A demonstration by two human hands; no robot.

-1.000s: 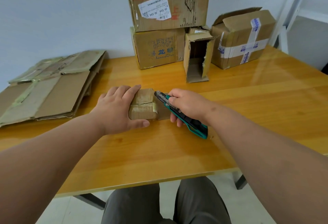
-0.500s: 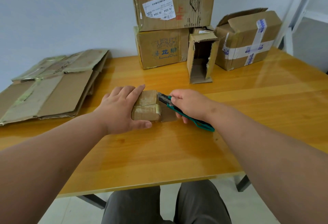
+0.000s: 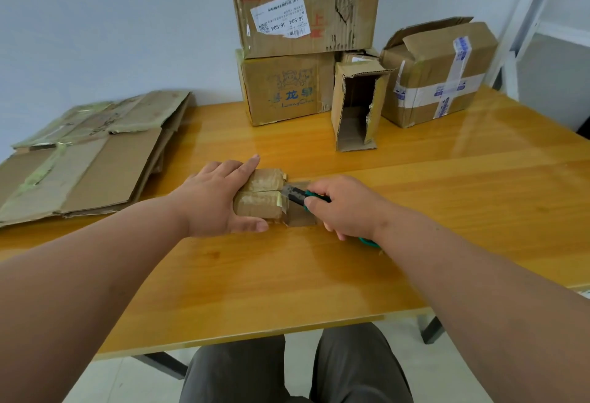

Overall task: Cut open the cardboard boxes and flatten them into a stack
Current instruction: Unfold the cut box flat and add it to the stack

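A small taped cardboard box (image 3: 261, 193) lies on the wooden table (image 3: 447, 198) in front of me. My left hand (image 3: 214, 201) lies flat over its left side, thumb along the near edge, pressing it down. My right hand (image 3: 344, 206) grips a green and black utility knife (image 3: 298, 195), whose tip sits at the right end of the box, at the seam between its two top flaps. A stack of flattened cardboard (image 3: 89, 156) lies on the table's left.
At the back stand a large labelled box (image 3: 306, 6) on a printed box (image 3: 284, 86), a narrow open box (image 3: 359, 105) and a box with blue and white tape (image 3: 437, 73). A white frame (image 3: 526, 16) stands at the right. My knees show under the near edge.
My right hand has turned so the knife lies flatter, its tip still at the seam on the box's right end. My left hand holds its place on the box. The camera has shifted slightly.
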